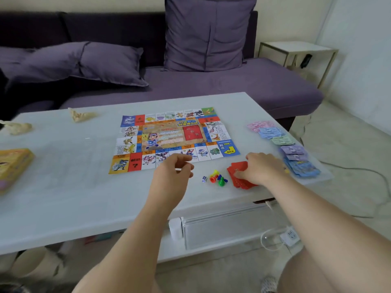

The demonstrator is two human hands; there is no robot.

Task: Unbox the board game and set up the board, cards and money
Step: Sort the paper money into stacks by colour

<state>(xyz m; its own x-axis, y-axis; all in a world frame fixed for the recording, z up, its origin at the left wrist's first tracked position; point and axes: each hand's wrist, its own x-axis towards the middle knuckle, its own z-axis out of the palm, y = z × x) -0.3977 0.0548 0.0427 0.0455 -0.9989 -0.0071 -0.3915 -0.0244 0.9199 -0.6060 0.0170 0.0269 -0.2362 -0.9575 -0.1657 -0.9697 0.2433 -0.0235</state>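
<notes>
The colourful paper game board [173, 138] lies unfolded in the middle of the white table [63, 187]. Play money [283, 144] is laid out in pink, blue, green and purple piles along the table's right edge. My right hand [261, 168] rests on a loose pile of red cards [240, 174] in front of the board, fingers curled over them. My left hand [174, 172] hovers at the board's near edge, fingers loosely curled and holding nothing. Between the hands lie a white die [204, 179] and several coloured pawns [219, 178]. The yellow game box [12, 166] sits at the far left.
Two beige figurines [81, 115] [18, 126] stand at the table's back left. A purple sofa [190, 81] with cushions runs behind the table, a small side table [296, 53] to its right. A power strip [291, 235] and cables lie on the floor.
</notes>
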